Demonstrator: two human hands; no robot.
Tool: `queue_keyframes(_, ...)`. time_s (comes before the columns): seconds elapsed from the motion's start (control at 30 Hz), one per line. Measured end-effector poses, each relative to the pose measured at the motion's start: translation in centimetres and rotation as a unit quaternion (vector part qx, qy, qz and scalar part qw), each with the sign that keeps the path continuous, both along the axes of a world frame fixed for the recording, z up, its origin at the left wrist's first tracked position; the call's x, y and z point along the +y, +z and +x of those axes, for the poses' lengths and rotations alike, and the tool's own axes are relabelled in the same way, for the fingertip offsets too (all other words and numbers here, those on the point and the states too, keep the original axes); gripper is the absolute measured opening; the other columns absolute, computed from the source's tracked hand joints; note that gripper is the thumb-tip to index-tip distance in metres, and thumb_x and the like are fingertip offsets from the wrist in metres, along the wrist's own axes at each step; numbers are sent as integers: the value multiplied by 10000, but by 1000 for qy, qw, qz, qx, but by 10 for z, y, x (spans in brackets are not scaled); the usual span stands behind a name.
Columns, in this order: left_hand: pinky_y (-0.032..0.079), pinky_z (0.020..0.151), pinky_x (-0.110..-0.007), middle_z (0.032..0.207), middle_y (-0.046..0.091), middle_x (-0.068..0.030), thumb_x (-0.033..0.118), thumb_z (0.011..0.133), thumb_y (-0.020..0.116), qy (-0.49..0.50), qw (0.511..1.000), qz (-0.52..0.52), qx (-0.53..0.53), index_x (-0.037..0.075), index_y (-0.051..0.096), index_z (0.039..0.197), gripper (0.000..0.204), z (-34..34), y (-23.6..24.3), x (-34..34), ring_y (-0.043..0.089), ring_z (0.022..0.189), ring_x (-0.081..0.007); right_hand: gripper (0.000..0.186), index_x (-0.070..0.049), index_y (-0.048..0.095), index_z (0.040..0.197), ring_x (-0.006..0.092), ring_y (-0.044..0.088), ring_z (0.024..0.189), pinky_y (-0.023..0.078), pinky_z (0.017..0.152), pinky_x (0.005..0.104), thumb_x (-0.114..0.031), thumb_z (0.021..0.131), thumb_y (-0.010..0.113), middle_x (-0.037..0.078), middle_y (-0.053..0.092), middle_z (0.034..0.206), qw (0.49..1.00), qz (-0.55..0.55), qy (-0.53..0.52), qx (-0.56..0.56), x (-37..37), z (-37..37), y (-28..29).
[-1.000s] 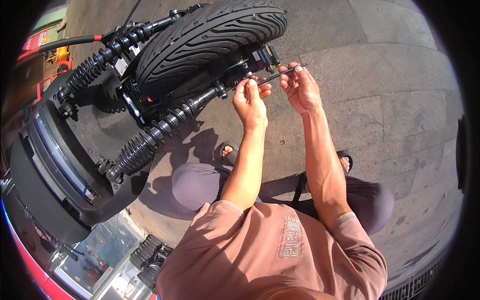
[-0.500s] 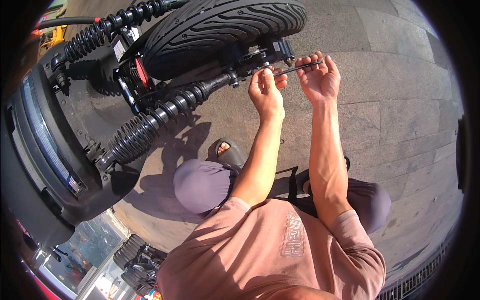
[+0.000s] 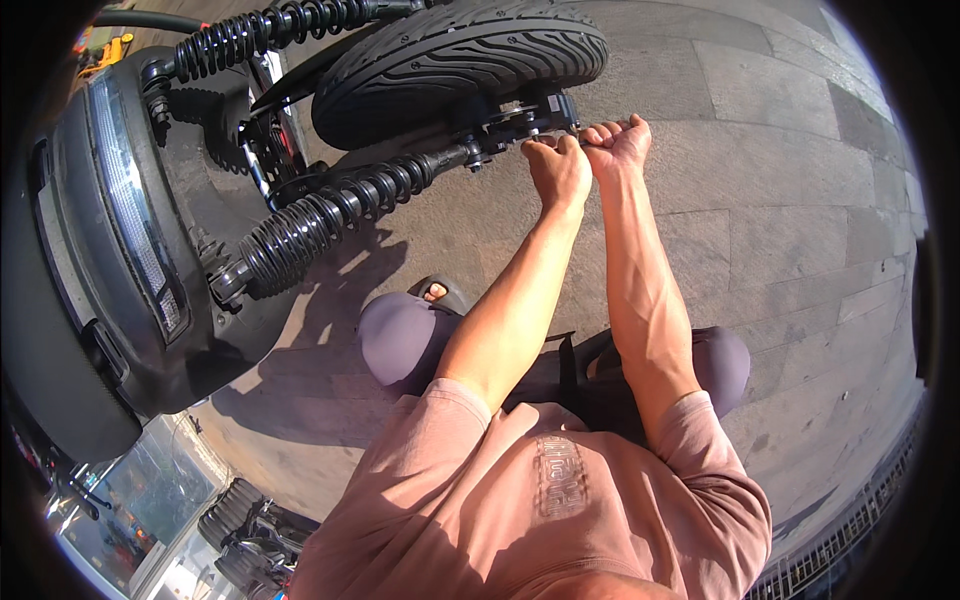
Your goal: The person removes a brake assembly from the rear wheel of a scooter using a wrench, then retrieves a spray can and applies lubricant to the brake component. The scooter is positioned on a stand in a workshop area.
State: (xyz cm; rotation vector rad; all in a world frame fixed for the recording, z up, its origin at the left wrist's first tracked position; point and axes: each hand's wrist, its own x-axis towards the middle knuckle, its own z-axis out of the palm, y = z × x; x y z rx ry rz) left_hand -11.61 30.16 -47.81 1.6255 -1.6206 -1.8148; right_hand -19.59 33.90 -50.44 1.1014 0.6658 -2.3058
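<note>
At the far left is the vehicle's black body (image 3: 70,370), with a clear lamp (image 3: 125,190) curving along it. Below it, a glass pane (image 3: 165,490) catches the light. To the right, two black coil shocks run out from the body: the far shock (image 3: 265,35) at the top and the near shock (image 3: 330,205) lower, slanting up to the right. Between them, the tyre (image 3: 470,60) leans across, its grooved tread facing up. Under the person's left knee (image 3: 405,340) is paving, with a dark sandal (image 3: 440,290) just beyond.

At the near shock's outer end, the black caliper (image 3: 552,108) sits beside the tyre. The left hand (image 3: 560,175) is just below it, fingers bent; what its grip holds, if anything, cannot be told. The right hand (image 3: 618,150) is just beside it, fingers curled, its grip hidden likewise. Farther right, grey paving (image 3: 780,170) spreads out, with a metal grating (image 3: 840,545) at the lower edge.
</note>
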Motion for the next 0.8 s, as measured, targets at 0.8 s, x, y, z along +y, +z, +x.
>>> queue_keyframes(0.8,545,545,-332,949,601,-218,204,908,529,-187,978,7,-92,-115,350,1231,488,6,0,-23,645,611,-217,245,-43,383,784,181,378,434,308,393,356,-243,892,476,77,398,579,948,316,46,8,-24,3,35)
